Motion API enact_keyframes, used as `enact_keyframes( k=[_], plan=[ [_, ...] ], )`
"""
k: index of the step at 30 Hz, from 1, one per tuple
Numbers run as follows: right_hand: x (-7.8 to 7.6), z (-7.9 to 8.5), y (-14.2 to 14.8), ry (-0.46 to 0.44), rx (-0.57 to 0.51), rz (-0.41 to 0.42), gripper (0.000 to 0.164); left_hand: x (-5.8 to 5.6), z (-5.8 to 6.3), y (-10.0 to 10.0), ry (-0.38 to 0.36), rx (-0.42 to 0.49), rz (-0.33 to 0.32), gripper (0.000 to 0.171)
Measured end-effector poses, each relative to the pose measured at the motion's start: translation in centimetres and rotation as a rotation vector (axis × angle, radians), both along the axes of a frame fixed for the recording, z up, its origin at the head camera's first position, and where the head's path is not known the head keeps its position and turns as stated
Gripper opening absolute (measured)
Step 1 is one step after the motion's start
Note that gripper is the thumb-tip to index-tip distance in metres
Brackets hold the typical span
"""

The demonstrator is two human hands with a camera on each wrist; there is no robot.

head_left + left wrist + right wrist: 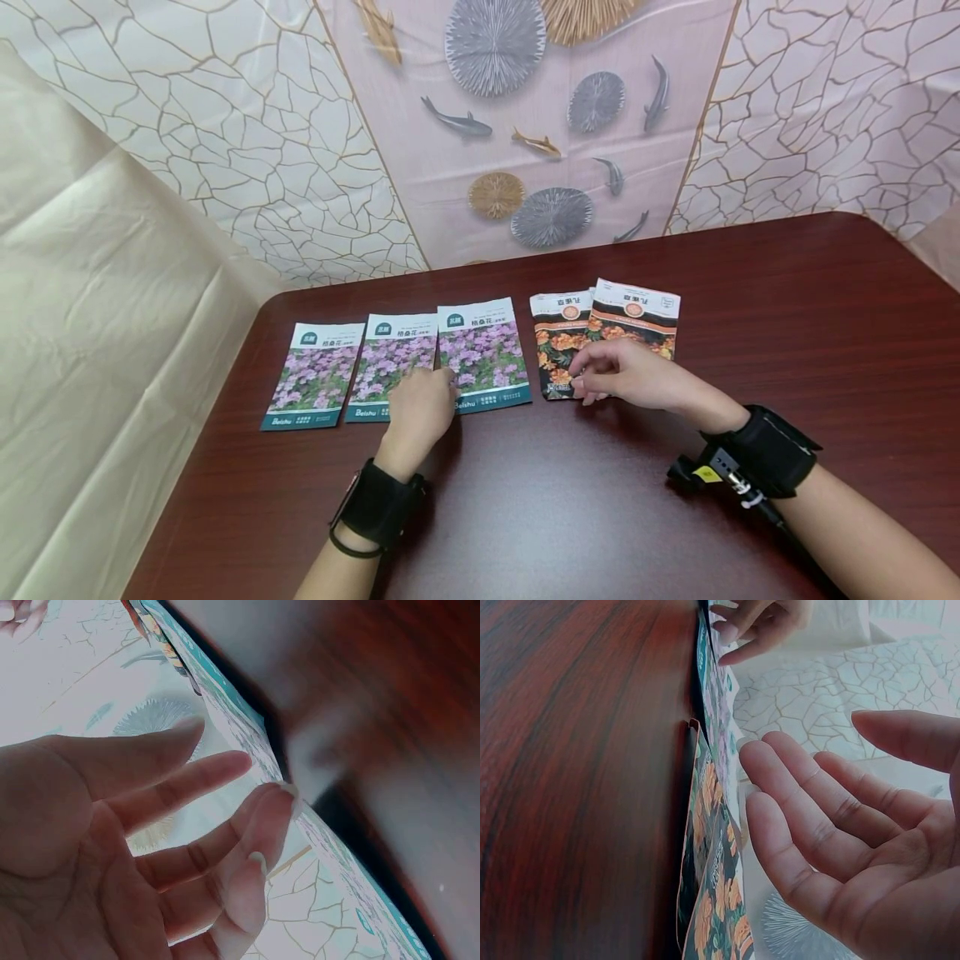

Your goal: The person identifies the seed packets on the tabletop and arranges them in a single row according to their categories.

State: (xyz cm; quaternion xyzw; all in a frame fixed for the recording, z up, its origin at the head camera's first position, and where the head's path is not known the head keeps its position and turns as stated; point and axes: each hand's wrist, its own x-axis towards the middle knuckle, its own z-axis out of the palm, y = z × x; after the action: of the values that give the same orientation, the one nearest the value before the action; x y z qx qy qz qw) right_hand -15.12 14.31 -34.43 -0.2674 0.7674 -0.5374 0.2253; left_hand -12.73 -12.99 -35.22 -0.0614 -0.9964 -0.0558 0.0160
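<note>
The work surface is a dark red-brown table (pixel 555 508) with visible wood grain, a glossy finish, rounded far corners and a pale light reflection in the near central area. Behind its far edge hangs a pink panel (pixel 450 183) printed with gray and gold fish and radiating discs; a left crackle-pattern panel (pixel 277 150) and a right crackle-pattern panel (pixel 832 108), both white with gold lines, flank it. A creased cream cloth (pixel 112 350) covers the left side. Five flower packets lie face up in a row across the table: the left purple packet (pixel 311 379), set slightly apart; the middle purple packet (pixel 386 362) and right purple packet (pixel 483 354), adjoining; then the left orange packet (pixel 553 346), partly overlapped by the right orange packet (pixel 637 310). The left hand (pixel 422 404) is positioned at the near edges of the middle and right purple packets; its fingers are loosely bent, thumb apart, clamped on nothing; fingertip contact cannot be confirmed. The right hand (pixel 637 372) is positioned over the orange packets, fingers slightly bent, thumb separated from them, gripping nothing. Each wrist carries a black strap.
</note>
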Motion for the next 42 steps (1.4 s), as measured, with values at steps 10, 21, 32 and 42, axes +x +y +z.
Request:
enact_keyframes(
  k=[10, 21, 32, 42],
  plan=[
    [0.1, 0.1, 0.0, 0.004, 0.009, 0.0, 0.021, 0.5, 0.4, 0.8, -0.136, -0.013, -0.19, 0.039],
    [0.9, 0.3, -0.5, 0.187, 0.079, 0.064, 0.022, 0.8, 0.6, 1.6, -0.35, -0.043, -0.255, 0.054],
    [2.0, 0.3, -1.2, 0.42, 0.267, 0.193, 0.037, 0.7, 0.8, 1.2, -0.398, -0.061, -0.289, 0.05],
    [2.9, 0.1, -1.7, 0.505, 0.364, 0.36, 0.044, 0.7, 0.8, 1.1, -0.393, -0.067, -0.285, 0.048]
  ],
)
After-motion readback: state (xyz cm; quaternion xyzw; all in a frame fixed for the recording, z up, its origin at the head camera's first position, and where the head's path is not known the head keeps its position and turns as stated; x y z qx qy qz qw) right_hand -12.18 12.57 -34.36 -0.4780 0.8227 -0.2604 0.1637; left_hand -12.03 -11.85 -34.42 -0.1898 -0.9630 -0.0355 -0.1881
